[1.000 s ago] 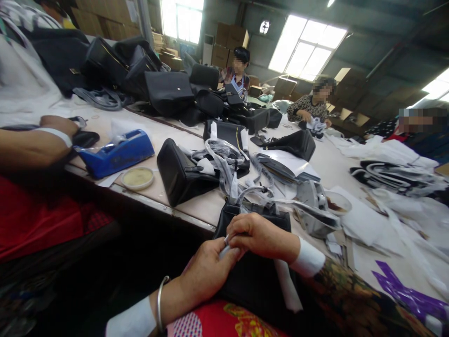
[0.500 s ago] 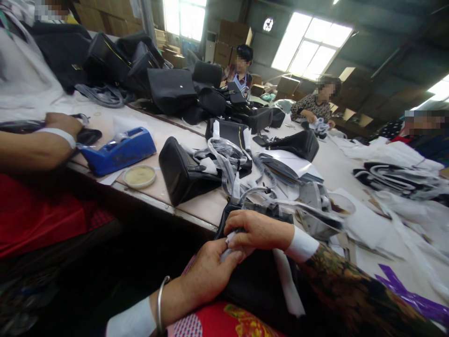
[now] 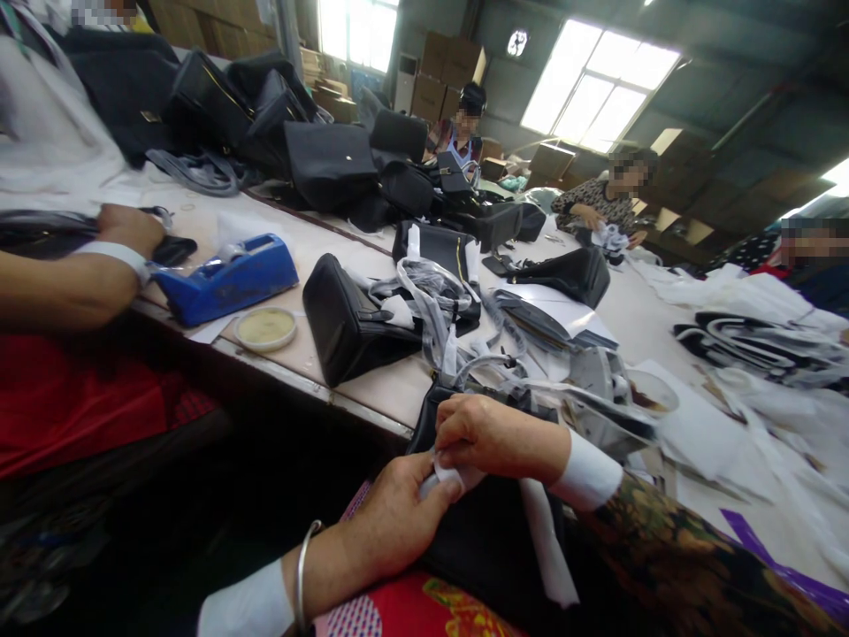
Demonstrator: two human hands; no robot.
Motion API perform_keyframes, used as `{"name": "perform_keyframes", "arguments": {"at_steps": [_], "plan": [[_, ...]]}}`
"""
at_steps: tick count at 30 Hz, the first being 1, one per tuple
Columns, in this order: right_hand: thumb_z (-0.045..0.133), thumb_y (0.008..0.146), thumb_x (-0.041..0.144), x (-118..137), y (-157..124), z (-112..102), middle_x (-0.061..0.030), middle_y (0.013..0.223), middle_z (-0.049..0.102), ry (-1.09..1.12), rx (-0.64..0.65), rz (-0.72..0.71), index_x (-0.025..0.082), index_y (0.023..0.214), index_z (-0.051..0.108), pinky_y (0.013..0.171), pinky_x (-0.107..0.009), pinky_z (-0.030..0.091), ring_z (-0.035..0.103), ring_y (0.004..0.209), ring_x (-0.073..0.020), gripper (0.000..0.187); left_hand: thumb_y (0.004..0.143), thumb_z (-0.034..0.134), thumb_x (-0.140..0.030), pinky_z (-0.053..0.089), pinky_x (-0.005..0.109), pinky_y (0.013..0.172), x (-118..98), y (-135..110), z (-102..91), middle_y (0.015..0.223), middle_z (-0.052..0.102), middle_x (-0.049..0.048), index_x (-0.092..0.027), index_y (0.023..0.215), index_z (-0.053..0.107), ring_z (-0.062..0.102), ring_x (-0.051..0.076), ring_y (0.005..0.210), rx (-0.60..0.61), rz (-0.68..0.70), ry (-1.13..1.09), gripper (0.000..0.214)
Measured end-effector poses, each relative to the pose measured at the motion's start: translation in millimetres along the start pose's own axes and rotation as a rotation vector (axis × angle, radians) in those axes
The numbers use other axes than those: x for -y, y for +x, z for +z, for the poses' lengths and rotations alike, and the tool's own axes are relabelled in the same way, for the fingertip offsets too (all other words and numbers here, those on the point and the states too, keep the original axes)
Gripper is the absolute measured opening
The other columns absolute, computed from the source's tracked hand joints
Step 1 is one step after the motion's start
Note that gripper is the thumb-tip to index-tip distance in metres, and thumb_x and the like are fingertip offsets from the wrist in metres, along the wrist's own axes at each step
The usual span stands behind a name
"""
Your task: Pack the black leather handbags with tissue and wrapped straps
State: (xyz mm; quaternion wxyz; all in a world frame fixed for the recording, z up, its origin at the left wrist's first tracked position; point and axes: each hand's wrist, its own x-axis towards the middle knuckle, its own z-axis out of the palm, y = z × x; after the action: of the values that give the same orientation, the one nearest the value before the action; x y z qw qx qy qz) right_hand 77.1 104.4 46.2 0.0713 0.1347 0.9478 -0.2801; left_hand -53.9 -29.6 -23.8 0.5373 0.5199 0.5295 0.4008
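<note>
A black handbag point(image 3: 478, 531) leans between my lap and the table edge, its plastic-wrapped handle lying toward the table. My left hand point(image 3: 401, 500) is closed on a piece of white wrapping point(image 3: 457, 478) at the bag's side, thumb pressed on top. Just above it, my right hand point(image 3: 491, 433) pinches the same white wrapping with bent fingers. What lies under the wrapping is hidden. A white strip point(image 3: 549, 544) hangs down the bag's front, to the right of my hands.
Another black handbag point(image 3: 351, 323) lies ahead, beside a shallow dish point(image 3: 265, 329) and a blue tape dispenser point(image 3: 229, 279). A co-worker's arm point(image 3: 99, 265) is at the left. More black bags point(image 3: 332, 164) are piled behind. Grey-white sheets point(image 3: 554, 310) and a purple strip point(image 3: 783, 566) lie rightward.
My right hand has shifted slightly right and its fingers have drawn together. More of the white wrapping shows between my hands. My left hand stays almost in place.
</note>
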Motion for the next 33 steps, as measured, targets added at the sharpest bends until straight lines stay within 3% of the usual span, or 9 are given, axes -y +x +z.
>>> {"name": "perform_keyframes", "arguments": {"at_steps": [9,13,20,23,26,33], "plan": [[0.067,0.084,0.015,14,1,12,-0.0052,0.078,0.062,-0.305,0.031,-0.061,0.013,0.071,0.067,0.070,-0.032,0.039,0.049,0.071,-0.0163,0.013,0.092,0.059,-0.038,0.040,0.026,0.062,9,4,6.0,0.084,0.074,0.0034,-0.017,0.089,0.074,0.064,0.021,0.076,-0.025,-0.040,0.035,0.026],[0.068,0.080,0.017,20,-6,25,-0.0058,0.080,0.060,-0.417,-0.048,-0.104,0.015,0.075,0.063,0.068,-0.036,0.032,0.045,0.076,-0.0202,0.007,0.091,0.057,-0.034,0.042,0.026,0.064,9,6,4.8,0.084,0.073,0.0043,-0.016,0.086,0.072,0.065,0.021,0.078,-0.007,-0.008,0.056,0.024],[0.066,0.086,0.016,11,-26,29,-0.0040,0.081,0.060,-0.377,-0.094,-0.169,0.018,0.075,0.061,0.071,-0.037,0.031,0.044,0.081,-0.0200,0.012,0.090,0.060,-0.039,0.035,0.024,0.057,4,7,2.6,0.070,0.063,-0.0008,-0.016,0.078,0.071,0.052,0.014,0.064,0.010,-0.060,0.043,0.028],[0.063,0.092,0.023,9,-37,27,-0.0047,0.088,0.062,-0.348,-0.094,-0.161,0.018,0.084,0.064,0.076,-0.037,0.031,0.047,0.087,-0.0205,0.009,0.088,0.062,-0.040,0.034,0.024,0.056,6,7,2.4,0.068,0.060,-0.0018,-0.016,0.076,0.069,0.049,0.013,0.063,0.013,-0.070,0.034,0.028],[0.057,0.099,0.031,10,-47,30,-0.0058,0.094,0.064,-0.379,-0.135,-0.166,0.017,0.096,0.065,0.078,-0.038,0.031,0.047,0.090,-0.0215,0.017,0.088,0.061,-0.039,0.035,0.024,0.057,8,7,0.7,0.071,0.061,-0.0003,-0.015,0.079,0.069,0.050,0.014,0.066,0.039,-0.073,0.028,0.027],[0.051,0.101,0.024,5,-58,49,-0.0056,0.095,0.066,-0.449,-0.278,-0.176,0.017,0.100,0.066,0.075,-0.039,0.033,0.049,0.088,-0.0218,0.017,0.090,0.062,-0.049,0.032,0.022,0.051,5,8,-1.5,0.068,0.052,-0.0023,-0.014,0.086,0.064,0.042,0.011,0.058,0.140,-0.146,-0.093,0.035]]}}
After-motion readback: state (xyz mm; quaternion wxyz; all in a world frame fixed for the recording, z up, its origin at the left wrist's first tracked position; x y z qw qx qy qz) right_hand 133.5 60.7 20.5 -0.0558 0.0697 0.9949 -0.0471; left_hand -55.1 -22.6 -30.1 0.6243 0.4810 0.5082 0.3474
